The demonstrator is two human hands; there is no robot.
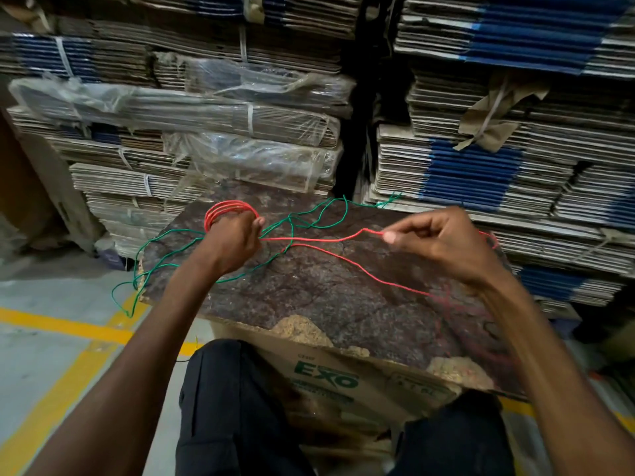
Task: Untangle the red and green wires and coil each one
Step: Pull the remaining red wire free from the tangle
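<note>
— What did your left hand (237,240) have?

— Your grip there was closed around several red loops (229,211) of the red wire (330,238), which stood up above your knuckles. From that hand the wire ran taut across to your right hand (443,243), where your thumb and fingertips pinched it narrowly.

— And the green wire (161,249)?

— It lay loose and uncoiled over the dark brown tabletop (343,297). It crossed the red one near the middle, one end reaching toward the stacked flat cardboard (481,166) behind, the other trailing off the left edge toward the floor (51,304) with its yellow lines.

— Could you read anything?

— The carton (330,376) under the tabletop, by your knees, showed "EXO" in green letters. The smaller print below it was too blurred to read.
</note>
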